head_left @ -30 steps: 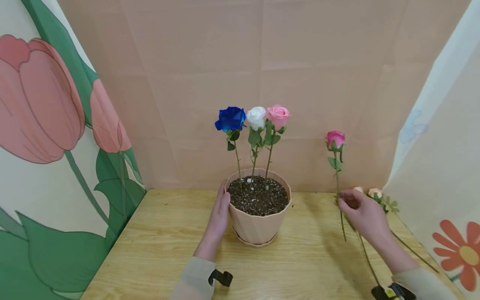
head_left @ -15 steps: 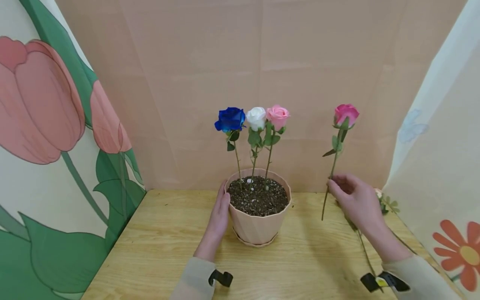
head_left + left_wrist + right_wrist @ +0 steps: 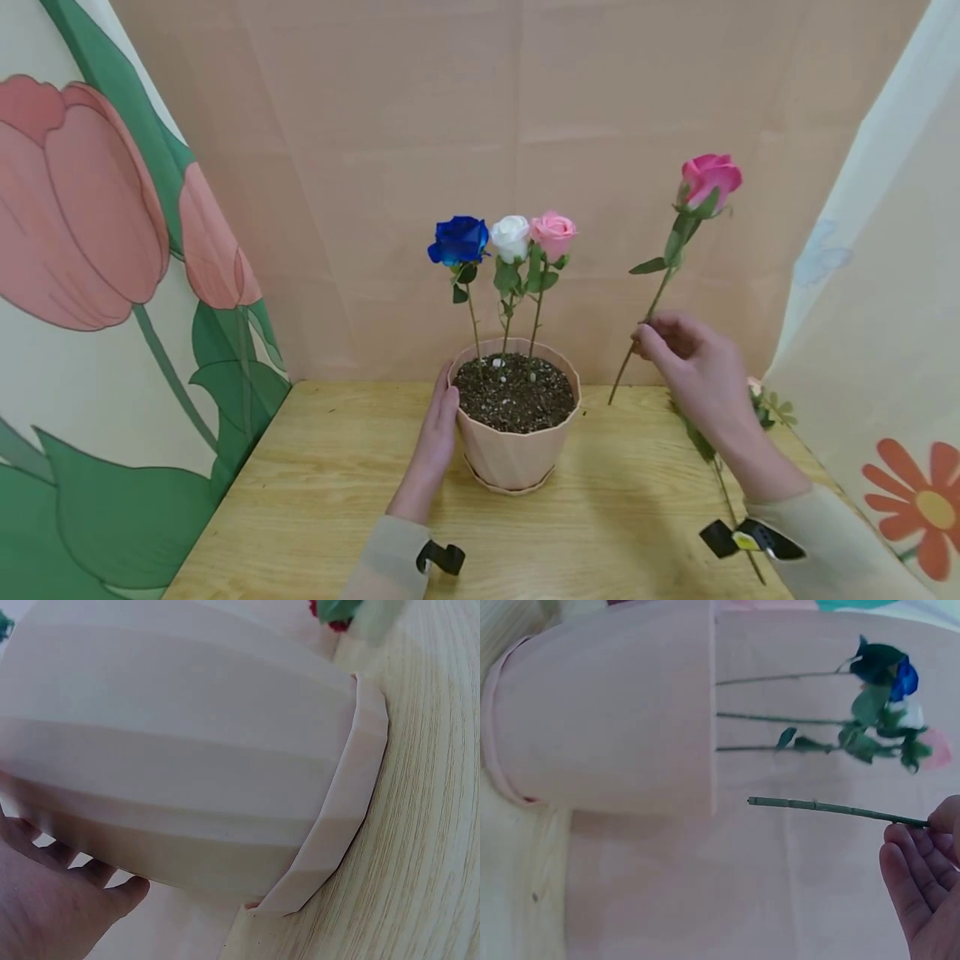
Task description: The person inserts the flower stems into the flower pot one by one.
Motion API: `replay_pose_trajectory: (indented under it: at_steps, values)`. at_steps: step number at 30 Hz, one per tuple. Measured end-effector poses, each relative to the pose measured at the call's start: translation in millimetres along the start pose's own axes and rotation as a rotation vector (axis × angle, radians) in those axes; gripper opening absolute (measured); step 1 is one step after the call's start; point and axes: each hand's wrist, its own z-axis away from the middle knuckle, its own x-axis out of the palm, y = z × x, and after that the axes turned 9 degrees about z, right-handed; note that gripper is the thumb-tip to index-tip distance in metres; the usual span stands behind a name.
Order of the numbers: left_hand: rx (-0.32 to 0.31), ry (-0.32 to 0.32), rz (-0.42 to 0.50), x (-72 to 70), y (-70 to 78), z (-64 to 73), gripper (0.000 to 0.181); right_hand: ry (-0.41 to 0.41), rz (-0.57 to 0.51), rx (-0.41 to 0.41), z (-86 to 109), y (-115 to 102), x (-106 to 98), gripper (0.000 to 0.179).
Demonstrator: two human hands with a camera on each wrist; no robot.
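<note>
A pale pink flower pot [image 3: 513, 454] filled with dark soil [image 3: 517, 400] stands on the table. Planted upright in it are a blue rose [image 3: 459, 240], a white rose [image 3: 512, 239] and a light pink rose [image 3: 553, 234]. My left hand [image 3: 437, 425] rests its fingers along the pot's left side, also visible in the left wrist view. Right of the pot, my right hand [image 3: 701, 371] pinches the stem of a deep pink rose [image 3: 711, 179], raised above the table and tilted with its bloom to the right. In the right wrist view the stem's cut end [image 3: 754, 801] points toward the pot.
More flowers [image 3: 765, 400] lie at the table's right side, partly hidden behind my right forearm, with a long stem [image 3: 727, 492] reaching toward the front. A pink cloth backdrop [image 3: 375, 208] closes off the table's back edge.
My right hand has lifted the deep pink rose up and moved it left toward the pot, its bloom now leaning right. My left hand has stayed on the pot.
</note>
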Motion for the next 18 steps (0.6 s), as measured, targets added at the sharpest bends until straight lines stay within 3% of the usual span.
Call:
replay_pose_trajectory:
  at_steps: [8,18]
  values:
    - [0.006,0.013,0.002,-1.0,-1.6,1.6,0.060,0.066,-0.099,-0.142,-8.8,-30.7,14.2,0.011]
    - [0.007,0.004,0.005,-0.3,-2.7,1.2,0.061,0.039,-0.150,-0.205,-8.4,-55.5,36.6,0.007]
